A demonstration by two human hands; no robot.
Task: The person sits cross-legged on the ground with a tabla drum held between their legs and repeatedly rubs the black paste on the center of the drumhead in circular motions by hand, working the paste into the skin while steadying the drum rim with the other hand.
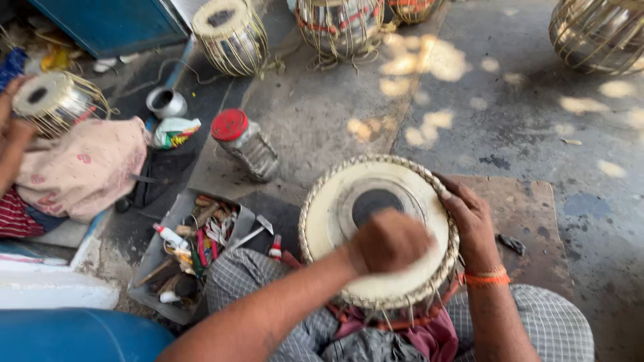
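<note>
So the drum [379, 231], a tabla-type one with a cream skin and a black centre spot, is propped in the lap on checked cloth, near and a bit right of the middle. It's tilted toward the camera, probably so the head can be got at from above.

The right hand [473, 224] is laid flat along the right rim, fingers curved over the braided edge. It looks like the drum is being steadied that way rather than gripped. An orange thread is worn on that wrist.

The left hand [389, 243] is clenched into a fist right on the skin, just near of the black spot. It's blurred, and whether anything is held inside the fist can't be told.

A metal tray of tools [191, 251] is kept just left of the knee, within easy reach, with small tubes and hand tools piled in. A red-lidded jar [247, 144] is lying on the floor a bit further off.

More drums [231, 33] are parked along the far side. At far left another person's hand [13, 124] is seen beside a small drum [50, 100] resting on a pink cloth [87, 167].
</note>
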